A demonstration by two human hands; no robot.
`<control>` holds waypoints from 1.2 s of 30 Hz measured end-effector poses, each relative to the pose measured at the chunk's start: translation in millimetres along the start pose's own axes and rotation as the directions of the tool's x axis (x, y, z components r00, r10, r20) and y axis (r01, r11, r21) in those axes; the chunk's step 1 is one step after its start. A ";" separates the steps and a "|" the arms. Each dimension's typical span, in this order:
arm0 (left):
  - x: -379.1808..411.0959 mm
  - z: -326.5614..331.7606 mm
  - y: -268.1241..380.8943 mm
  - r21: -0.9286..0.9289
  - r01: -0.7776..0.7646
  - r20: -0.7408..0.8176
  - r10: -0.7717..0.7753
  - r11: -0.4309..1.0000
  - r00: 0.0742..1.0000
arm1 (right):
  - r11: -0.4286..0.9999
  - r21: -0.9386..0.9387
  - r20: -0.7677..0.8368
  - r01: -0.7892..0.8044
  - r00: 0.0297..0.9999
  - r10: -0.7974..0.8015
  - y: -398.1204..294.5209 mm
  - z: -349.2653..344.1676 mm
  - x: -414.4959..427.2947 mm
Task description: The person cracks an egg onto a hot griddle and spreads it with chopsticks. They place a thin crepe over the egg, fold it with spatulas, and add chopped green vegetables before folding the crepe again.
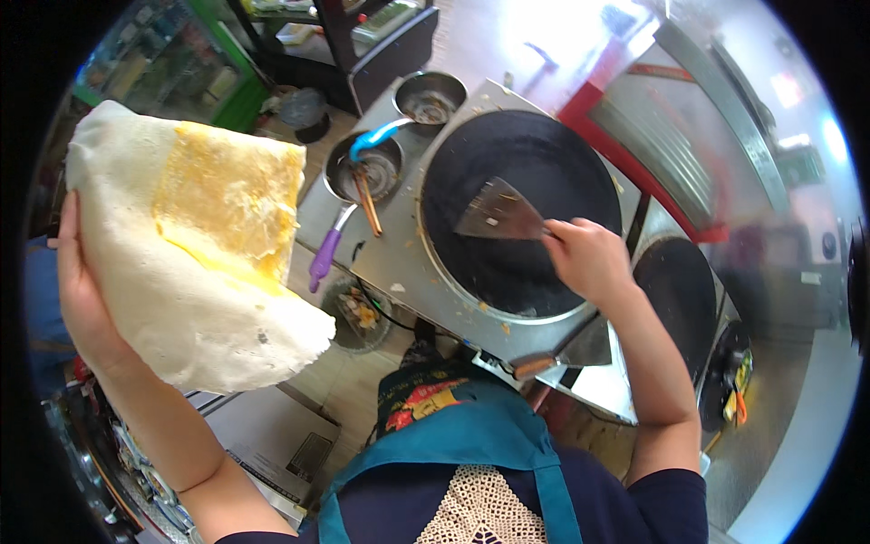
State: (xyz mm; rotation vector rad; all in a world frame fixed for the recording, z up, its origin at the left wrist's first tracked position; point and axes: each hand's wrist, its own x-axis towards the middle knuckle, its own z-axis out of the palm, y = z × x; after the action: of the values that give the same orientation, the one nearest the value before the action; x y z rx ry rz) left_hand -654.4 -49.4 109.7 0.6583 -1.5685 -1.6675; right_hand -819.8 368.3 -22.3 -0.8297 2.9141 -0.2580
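A large pale flatbread crepe [197, 319] hangs folded over my left hand [85, 292], raised at the left. Yellow cooked egg [228, 197] coats the flap that faces up. The crepe hides most of the fingers. My right hand [595, 258] grips a triangular metal scraper [503, 214] by its handle, which the fingers mostly cover. The scraper's blade, with crumbs on it, is over a round black griddle [523, 156]; I cannot tell whether it touches the surface.
Left of the griddle are two steel pans, one with a purple handle [326, 255] and wooden chopsticks [367, 197], one with a blue handle [374, 138]. A second scraper [544, 366] lies at the front edge. A waste bin [357, 316] stands below; a red-framed glass case [652, 136] borders the right.
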 end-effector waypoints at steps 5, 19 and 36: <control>-1.1 18.1 -2.2 0.048 0.029 0.008 -0.030 0.998 1.000 | 0.995 -0.093 0.113 -0.044 0.992 0.055 101.4 -13.0 -120.9; 8.9 34.2 4.2 0.043 0.089 0.161 -0.095 0.995 0.982 | 0.945 -0.311 0.263 0.102 0.965 -0.018 53.3 2.3 -128.0; -13.2 53.9 17.9 0.043 0.060 0.005 -0.061 0.997 0.998 | 0.978 -0.098 0.114 -0.186 0.974 0.197 -11.4 33.8 65.3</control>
State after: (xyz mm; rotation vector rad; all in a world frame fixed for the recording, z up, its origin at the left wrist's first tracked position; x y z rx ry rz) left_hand -686.0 -5.9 132.2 0.7300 -1.6077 -1.6855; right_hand -864.4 319.6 -56.5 -0.5468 2.8783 -0.0623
